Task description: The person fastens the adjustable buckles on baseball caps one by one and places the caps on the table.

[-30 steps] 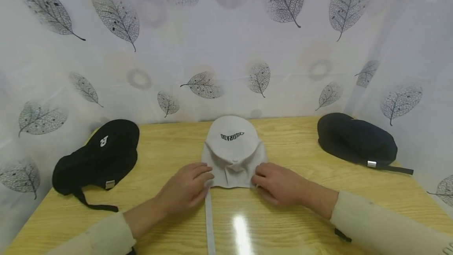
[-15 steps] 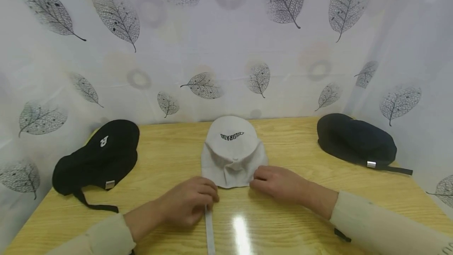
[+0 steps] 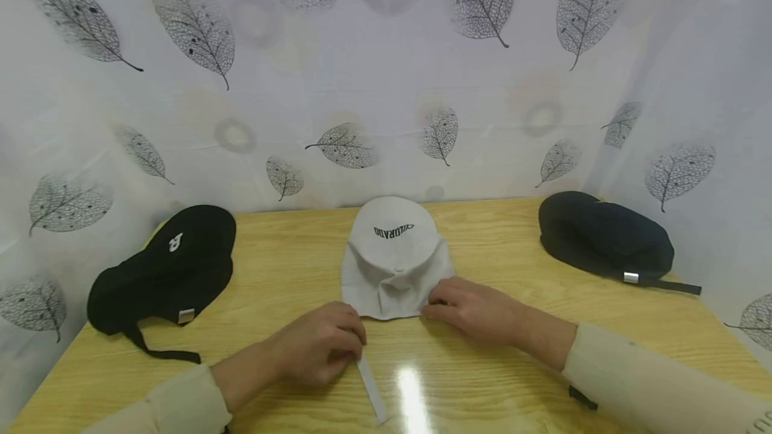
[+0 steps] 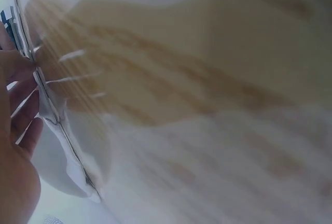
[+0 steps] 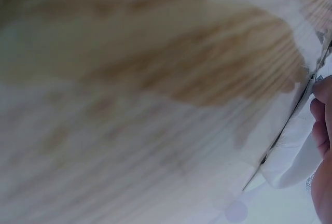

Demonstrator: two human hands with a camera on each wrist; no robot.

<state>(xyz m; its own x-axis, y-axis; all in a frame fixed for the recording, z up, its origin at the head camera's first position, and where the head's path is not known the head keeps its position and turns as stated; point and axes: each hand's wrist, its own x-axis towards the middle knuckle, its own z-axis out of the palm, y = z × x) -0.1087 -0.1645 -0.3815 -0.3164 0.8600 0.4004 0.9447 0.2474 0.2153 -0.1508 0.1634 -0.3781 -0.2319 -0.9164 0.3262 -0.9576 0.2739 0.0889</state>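
Observation:
A light grey cap [image 3: 395, 236] with dark COLORADO lettering lies on the table in the middle of the head view, its lettering upside down to me. Its lower part [image 3: 392, 297] spreads toward me with a crease in the middle. Just below the cap's near left corner, my left hand [image 3: 319, 343] pinches the pale strap [image 3: 370, 390], whose loose end slants down over the wood. At the near right corner, my right hand [image 3: 470, 307] holds the cap's edge between thumb and curled fingers. In the right wrist view, that hand's fingers [image 5: 319, 117] sit right at the cloth edge.
To the left lies a black cap [image 3: 171, 266] with a white letter and a dangling strap. A dark cap [image 3: 603, 240] with a metal buckle rests at the right. Behind the wooden table [image 3: 289, 240] hangs a leaf-print curtain [image 3: 386, 72].
My left hand has come off the cap's left side toward me and taken the strap. The strap's loose end has swung right and drawn up. The right hand has shifted slightly along the edge.

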